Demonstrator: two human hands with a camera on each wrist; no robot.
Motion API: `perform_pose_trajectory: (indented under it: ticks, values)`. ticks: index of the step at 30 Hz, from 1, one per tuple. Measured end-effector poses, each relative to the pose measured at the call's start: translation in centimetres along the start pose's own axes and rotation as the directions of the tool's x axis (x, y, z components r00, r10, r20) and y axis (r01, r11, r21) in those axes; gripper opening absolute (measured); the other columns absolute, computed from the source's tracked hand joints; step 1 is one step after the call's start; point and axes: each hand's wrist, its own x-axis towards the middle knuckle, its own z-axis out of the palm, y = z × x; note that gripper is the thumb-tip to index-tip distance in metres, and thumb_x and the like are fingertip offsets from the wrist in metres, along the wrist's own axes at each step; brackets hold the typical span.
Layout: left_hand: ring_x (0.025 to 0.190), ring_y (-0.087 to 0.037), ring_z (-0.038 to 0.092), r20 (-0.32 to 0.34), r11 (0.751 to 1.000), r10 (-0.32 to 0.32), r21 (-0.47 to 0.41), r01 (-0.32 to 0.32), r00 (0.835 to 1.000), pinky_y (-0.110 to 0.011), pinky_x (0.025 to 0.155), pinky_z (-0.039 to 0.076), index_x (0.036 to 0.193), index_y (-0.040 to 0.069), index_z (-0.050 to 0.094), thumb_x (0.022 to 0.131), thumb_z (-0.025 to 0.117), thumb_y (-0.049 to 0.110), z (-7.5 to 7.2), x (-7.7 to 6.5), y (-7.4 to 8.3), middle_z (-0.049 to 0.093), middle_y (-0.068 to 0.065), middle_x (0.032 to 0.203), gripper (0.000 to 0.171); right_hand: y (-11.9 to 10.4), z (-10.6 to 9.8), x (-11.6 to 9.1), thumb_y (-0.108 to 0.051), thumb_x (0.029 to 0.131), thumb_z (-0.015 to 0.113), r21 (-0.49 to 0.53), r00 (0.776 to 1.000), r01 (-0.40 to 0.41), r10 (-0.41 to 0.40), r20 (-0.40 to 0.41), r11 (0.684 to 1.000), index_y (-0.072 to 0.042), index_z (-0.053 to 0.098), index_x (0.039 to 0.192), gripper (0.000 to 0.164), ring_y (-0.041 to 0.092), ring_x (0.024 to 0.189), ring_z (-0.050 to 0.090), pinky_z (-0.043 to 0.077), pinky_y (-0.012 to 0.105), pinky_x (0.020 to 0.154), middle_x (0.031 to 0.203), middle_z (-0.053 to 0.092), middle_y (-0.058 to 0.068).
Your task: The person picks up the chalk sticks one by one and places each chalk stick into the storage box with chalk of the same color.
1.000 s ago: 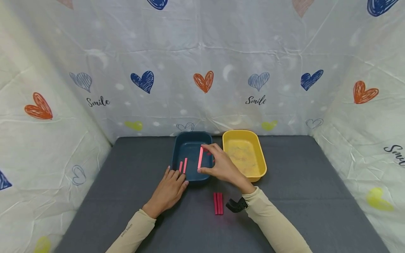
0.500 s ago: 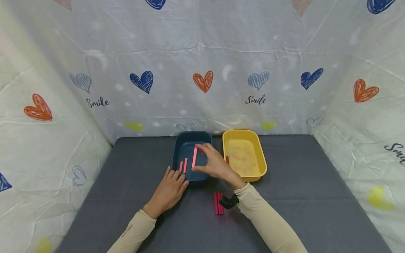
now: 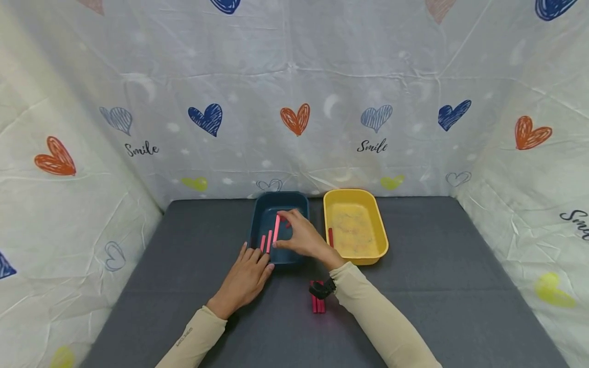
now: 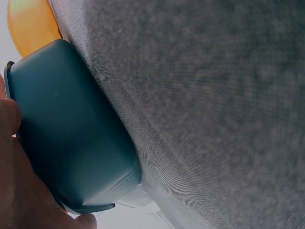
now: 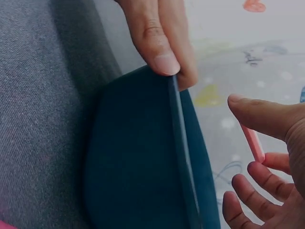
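Note:
In the head view, my left hand [image 3: 241,280] grips the near left corner of the dark blue plastic tub [image 3: 258,207]. The right wrist view has its thumb [image 5: 167,62] outside the rim and the fingers inside. My right hand [image 3: 307,239] is over the tub, pinching a pink stick [image 3: 276,229] by its ends between thumb and fingertips. Just left of it, two pink sticks [image 3: 269,240] lean side by side at the tub's near left, their lower ends hidden behind my left fingers. A bit of red [image 3: 288,224] inside the tub shows past my right fingers.
A yellow tub [image 3: 356,225] stands right of the blue one, with a dark red stick [image 3: 330,236] along its left wall. Several deep pink sticks [image 3: 318,305] lie together on the grey table [image 3: 432,276], partly covered by the black wrist strap [image 3: 322,289]. A printed cloth [image 3: 331,143] hangs behind.
My right hand has moved left over the blue tub with the pink stick, close to the two leaning sticks. The left hand has kept its place. The stick in the yellow tub has come into view.

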Motion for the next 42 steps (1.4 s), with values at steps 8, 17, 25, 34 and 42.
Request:
perform_pose_trajectory:
  ticks: [8,17,25,34,42]
  values:
    - [0.100,-0.028,0.054,0.007,1.000,-0.006,0.004,0.006,1.000,-0.061,0.113,0.032,0.110,0.008,0.061,0.102,0.051,0.031,0.0,0.0,0.0,0.057,-0.009,0.098,0.026,0.0,1.0,1.1,-0.033,0.080,0.082,-0.049,1.000,-0.016,0.017,0.024,0.999,-0.013,0.042,0.148,0.081,0.021,0.114,0.058,0.053,0.034,0.095,0.133,0.052,0.008]
    - [0.100,-0.029,0.054,0.011,1.000,-0.006,-0.005,0.006,1.000,-0.061,0.114,0.030,0.107,0.009,0.060,0.103,0.050,0.031,-0.1,0.0,0.0,0.056,-0.008,0.097,0.024,0.8,2.0,1.9,-0.033,0.080,0.082,-0.091,0.998,-0.041,0.045,0.046,0.995,-0.012,0.043,0.147,0.080,0.021,0.112,0.058,0.053,0.036,0.093,0.132,0.053,0.009]
    - [0.100,-0.029,0.054,0.005,1.000,-0.006,-0.007,0.006,1.000,-0.061,0.113,0.031,0.106,0.009,0.060,0.103,0.050,0.031,-0.1,0.0,0.0,0.056,-0.008,0.097,0.024,0.9,2.4,2.5,-0.032,0.079,0.083,-0.138,0.996,-0.038,0.049,0.079,0.990,-0.009,0.045,0.145,0.080,0.022,0.112,0.059,0.050,0.038,0.098,0.130,0.055,0.008]
    - [0.100,-0.028,0.053,0.007,1.000,-0.002,-0.003,0.002,1.000,-0.061,0.114,0.031,0.104,0.010,0.059,0.103,0.048,0.031,0.1,0.0,-0.1,0.056,-0.008,0.098,0.023,0.7,2.8,3.0,-0.031,0.078,0.083,-0.172,0.991,-0.062,0.081,0.106,0.983,-0.009,0.047,0.145,0.079,0.022,0.111,0.060,0.050,0.037,0.098,0.129,0.056,0.008]
    - [0.101,-0.030,0.053,-0.001,1.000,0.001,0.004,-0.001,1.000,-0.061,0.113,0.032,0.101,0.010,0.059,0.103,0.050,0.030,-0.1,0.0,0.0,0.056,-0.009,0.097,0.022,0.6,3.5,3.6,-0.033,0.078,0.083,-0.231,0.979,-0.123,0.157,0.134,0.965,-0.010,0.049,0.144,0.078,0.025,0.113,0.060,0.050,0.040,0.099,0.135,0.054,0.012]
